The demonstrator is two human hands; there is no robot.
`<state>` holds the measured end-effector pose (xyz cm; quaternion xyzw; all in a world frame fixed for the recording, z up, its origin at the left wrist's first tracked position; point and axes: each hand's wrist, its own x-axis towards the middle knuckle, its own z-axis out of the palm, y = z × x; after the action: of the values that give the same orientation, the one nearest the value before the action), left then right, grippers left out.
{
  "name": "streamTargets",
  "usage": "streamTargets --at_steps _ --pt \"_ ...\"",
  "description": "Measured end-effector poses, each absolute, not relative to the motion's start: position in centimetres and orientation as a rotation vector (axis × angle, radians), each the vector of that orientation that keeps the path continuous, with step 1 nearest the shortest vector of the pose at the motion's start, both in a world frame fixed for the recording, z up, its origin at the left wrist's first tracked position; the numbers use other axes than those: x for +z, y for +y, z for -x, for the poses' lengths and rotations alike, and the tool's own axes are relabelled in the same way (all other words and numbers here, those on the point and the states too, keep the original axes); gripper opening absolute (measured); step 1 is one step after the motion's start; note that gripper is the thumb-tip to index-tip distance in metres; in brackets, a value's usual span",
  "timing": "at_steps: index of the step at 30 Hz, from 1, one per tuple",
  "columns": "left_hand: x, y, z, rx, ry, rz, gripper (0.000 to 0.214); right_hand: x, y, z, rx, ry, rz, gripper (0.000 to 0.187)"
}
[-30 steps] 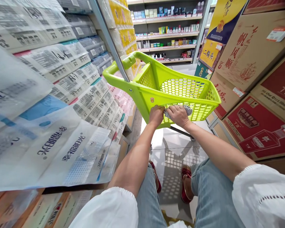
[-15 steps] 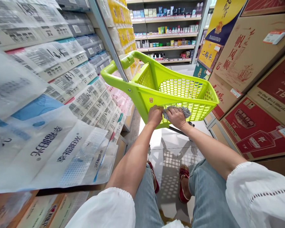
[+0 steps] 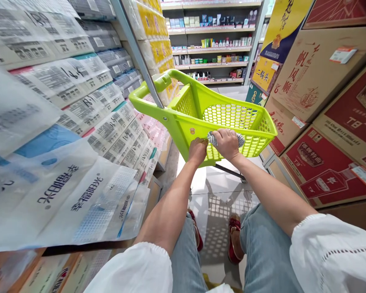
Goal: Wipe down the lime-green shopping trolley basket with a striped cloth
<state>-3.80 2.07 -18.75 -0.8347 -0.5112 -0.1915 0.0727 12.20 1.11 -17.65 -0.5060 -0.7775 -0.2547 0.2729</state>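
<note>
Centrally, one lime-green shopping cart (image 3: 198, 122), its basket extending from the centre toward the right of the frame. One striped cloth (image 3: 240, 140), grey and white, bunched, just right of centre, against the basket's near perforated side. Right hand (image 3: 227, 142): laid across the cloth's middle, fingers curled over, grasping it against the basket; the ends protrude left and right of the grip. Long axis of the cloth: roughly left to right, along the basket wall, crosswise to the right forearm. Left hand (image 3: 198, 149): just left of the cloth, knuckles upward, by the wall's more solid part; the right is the nearer, being on the cloth itself.

Also present: wrapped packages (image 3: 88, 101), left; cartons (image 3: 323, 175), right; shelves (image 3: 219, 29), top centre.

Concealed: the cloth's middle, beneath the right hand; the left fingertips, so whether they grip the cart or merely rest cannot be told. Indistinct: whether the slanting metal bar (image 3: 137, 49), cut off at the top edge, joins the cart.
</note>
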Motion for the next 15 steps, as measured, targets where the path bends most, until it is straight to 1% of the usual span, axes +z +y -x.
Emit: streamTargets --at_steps 4,9,15 --pt "-18.7 1.9 3.7 -0.583 -1.526 2.529 0.032 -17.7 1.2 -12.1 -0.688 -2.019 1.362 0.029" --pt "-18.5 2.0 3.5 -0.54 -1.539 2.543 0.028 -21.4 1.2 -12.3 -0.694 -2.171 1.356 0.03" --pt "-18.4 2.1 3.5 -0.502 -1.54 2.502 0.035 -25.0 0.2 -13.0 -0.638 -2.466 1.283 0.029"
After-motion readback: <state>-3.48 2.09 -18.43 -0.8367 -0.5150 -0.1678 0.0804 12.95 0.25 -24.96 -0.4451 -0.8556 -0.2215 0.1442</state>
